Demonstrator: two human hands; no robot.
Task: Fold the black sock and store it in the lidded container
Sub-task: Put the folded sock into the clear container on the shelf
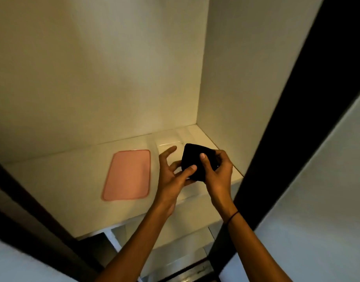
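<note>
The black sock (192,157) is folded into a small flat bundle and held above the shelf. My right hand (216,169) grips its right side with the thumb pressed on top. My left hand (173,171) touches its lower left edge with thumb and fingers, the index finger stretched out. Under the hands stands a clear, open plastic container (169,144), its far rim faintly visible and most of it hidden by my hands. Its pink lid (128,175) lies flat on the shelf to the left.
All this is inside a white cupboard; the shelf (73,190) has a back wall (114,78) and a side wall (246,78) close on the right. A dark door frame (297,98) runs along the right. A lower shelf (185,241) shows beneath.
</note>
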